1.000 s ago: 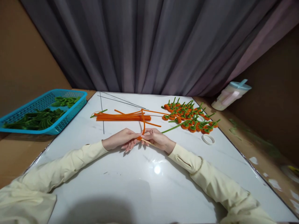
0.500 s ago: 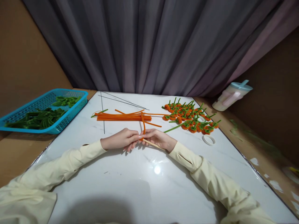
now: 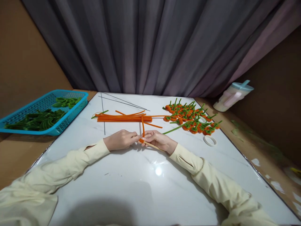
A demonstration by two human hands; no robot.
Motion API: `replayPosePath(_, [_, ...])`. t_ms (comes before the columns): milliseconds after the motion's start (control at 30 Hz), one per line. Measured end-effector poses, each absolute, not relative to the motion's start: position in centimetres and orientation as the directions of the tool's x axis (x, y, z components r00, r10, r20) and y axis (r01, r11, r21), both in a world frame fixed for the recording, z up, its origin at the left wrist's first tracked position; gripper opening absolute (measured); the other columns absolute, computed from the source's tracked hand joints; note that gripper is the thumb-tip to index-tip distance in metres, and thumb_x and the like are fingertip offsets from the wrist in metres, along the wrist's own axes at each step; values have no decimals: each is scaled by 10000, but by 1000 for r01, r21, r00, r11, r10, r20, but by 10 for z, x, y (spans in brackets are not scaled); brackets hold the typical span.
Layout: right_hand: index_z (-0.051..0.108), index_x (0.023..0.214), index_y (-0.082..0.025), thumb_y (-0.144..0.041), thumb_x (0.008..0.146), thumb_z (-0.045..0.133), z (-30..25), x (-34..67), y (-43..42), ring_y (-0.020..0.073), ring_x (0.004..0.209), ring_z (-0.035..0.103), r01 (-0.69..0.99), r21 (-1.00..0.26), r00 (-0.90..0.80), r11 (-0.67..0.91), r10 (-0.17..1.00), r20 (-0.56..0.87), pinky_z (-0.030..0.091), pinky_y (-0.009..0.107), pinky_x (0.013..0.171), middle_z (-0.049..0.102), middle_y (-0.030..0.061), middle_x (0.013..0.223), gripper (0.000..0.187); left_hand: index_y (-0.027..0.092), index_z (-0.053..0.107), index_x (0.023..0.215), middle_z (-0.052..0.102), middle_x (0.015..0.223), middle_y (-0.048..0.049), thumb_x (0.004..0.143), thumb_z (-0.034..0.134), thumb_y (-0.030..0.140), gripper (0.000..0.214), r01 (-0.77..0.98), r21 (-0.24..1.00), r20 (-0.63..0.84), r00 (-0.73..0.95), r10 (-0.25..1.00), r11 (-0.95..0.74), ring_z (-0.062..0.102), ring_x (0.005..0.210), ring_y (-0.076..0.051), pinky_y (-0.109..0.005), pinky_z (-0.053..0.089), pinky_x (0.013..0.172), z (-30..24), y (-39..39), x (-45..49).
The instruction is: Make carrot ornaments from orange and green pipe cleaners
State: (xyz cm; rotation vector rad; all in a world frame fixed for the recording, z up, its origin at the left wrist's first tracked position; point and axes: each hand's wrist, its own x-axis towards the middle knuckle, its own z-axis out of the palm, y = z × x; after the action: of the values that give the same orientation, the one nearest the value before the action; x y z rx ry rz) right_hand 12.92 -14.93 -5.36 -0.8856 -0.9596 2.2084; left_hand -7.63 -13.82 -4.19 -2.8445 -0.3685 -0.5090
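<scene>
My left hand (image 3: 121,139) and my right hand (image 3: 158,140) meet at the middle of the white table (image 3: 150,175). Between their fingertips is an orange pipe cleaner (image 3: 142,125), its loose end standing upward and its lower part wound into a small coil. My left fingers are curled and pinch the pipe cleaner. My right hand grips a thin wooden stick (image 3: 152,146) that points toward me to the right, with the coil at its tip.
A bundle of orange pipe cleaners (image 3: 124,118) lies behind my hands. Several finished orange-and-green pieces (image 3: 190,117) sit at the back right, with a white tape ring (image 3: 209,140). A blue basket (image 3: 44,111) of green pieces stands left. Thin wires (image 3: 122,101) and a lidded cup (image 3: 231,95) lie farther back.
My left fingers have curled in from a looser spread. The upright end of the orange pipe cleaner has grown shorter as it winds around the stick's tip.
</scene>
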Motion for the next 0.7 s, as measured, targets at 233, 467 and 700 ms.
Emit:
replayPosePath(233, [558, 711, -100, -28, 637, 663, -54, 129, -149, 128, 589, 642, -264, -786, -575, -559, 745, -337, 489, 184, 541, 634, 22, 638, 147, 144, 503, 595, 516, 464, 22, 903, 365, 416, 433, 463, 694, 161, 646, 746, -551, 491, 423, -75, -182, 376, 466, -25, -149, -63])
replayPosePath(467, [576, 728, -105, -56, 648, 669, -51, 127, -152, 127, 597, 636, -268, -795, -565, -545, 757, -328, 492, 196, 560, 637, 26, 634, 133, 141, 487, 591, 505, 415, 29, 811, 470, 539, 455, 408, 912, -230, 575, 785, -31, 470, 326, -79, -172, 327, 333, -20, -158, -53])
replayPosePath(700, [590, 745, -88, -116, 730, 601, -46, 129, -149, 113, 572, 619, -236, -781, -614, -579, 712, -342, 501, 193, 571, 637, 44, 643, 34, 145, 500, 654, 566, 487, 27, 869, 426, 450, 380, 445, 867, -147, 657, 739, -224, 524, 369, -74, -156, 383, 374, -10, -160, -57])
